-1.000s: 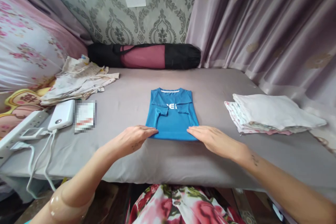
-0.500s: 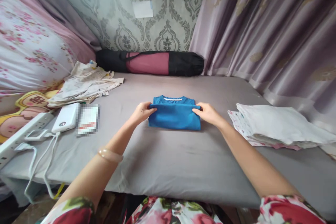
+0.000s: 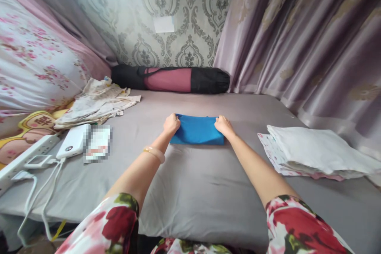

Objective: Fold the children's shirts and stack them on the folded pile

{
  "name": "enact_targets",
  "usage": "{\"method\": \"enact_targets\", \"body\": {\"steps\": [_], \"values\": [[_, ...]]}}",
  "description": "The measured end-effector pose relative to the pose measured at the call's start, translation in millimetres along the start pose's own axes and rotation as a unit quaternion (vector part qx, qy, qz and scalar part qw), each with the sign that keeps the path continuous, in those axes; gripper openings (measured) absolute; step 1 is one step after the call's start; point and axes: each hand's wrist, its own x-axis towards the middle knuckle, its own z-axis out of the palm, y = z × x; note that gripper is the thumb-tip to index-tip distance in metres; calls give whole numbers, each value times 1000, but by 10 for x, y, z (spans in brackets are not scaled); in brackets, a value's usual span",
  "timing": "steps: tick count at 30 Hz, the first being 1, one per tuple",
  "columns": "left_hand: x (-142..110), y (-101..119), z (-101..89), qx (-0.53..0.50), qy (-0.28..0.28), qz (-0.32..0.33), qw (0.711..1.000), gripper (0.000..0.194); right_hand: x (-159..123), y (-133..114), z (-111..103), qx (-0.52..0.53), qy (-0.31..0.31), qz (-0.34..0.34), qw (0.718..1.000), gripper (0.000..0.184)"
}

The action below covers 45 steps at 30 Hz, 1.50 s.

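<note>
A blue shirt (image 3: 197,130), folded into a flat rectangle, lies on the grey bed sheet (image 3: 205,190) in front of me. Its neckline is covered by the folded layer. At its far left corner, my left hand (image 3: 172,123) is closed on the cloth, fingers curled in. My right hand (image 3: 224,125) grips the far right corner the same way. Between the two hands the shirt's far edge is stretched nearly straight. A pale bracelet (image 3: 154,154) circles my left forearm.
Folded white clothes (image 3: 315,149) lie on the right. On the left are crumpled light clothes (image 3: 95,101), a white power bank (image 3: 73,141) with cables, a blurred packet (image 3: 98,143) and a power strip (image 3: 29,158). A black and maroon long bag (image 3: 169,79) lies against the wall.
Both hands have carried the folded edge of the shirt away from me, over the neckline, which was showing before. My fingers have curled further in, and my forearms reach farther forward.
</note>
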Motion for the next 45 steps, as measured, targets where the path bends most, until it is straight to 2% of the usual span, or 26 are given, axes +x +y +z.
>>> {"method": "enact_targets", "body": {"steps": [5,13,19,25,31,33,36,42,45], "values": [[-18,22,96,39,19,9,999,37,-2,-91,34,-11,13,33,999,41],[24,-4,190,78,32,17,996,38,43,-97,175,-45,49,34,997,40],[17,6,188,87,59,-13,994,36,73,-81,224,-32,76,61,995,35],[20,17,175,51,77,-39,995,35,47,-68,221,0,81,88,993,36],[65,-160,-14,-108,10,-61,992,39,30,133,52,97,36,63,993,39],[3,-280,-79,-179,-18,-68,981,40,-53,214,19,114,28,61,991,35],[-184,-455,-163,-247,-64,-46,966,38,-273,287,16,110,4,57,992,33],[-510,-608,-259,-251,-139,4,958,46,-649,322,56,73,-9,30,997,39],[-544,-616,-230,-246,-139,15,959,48,-720,312,73,51,-13,10,999,43]]}}
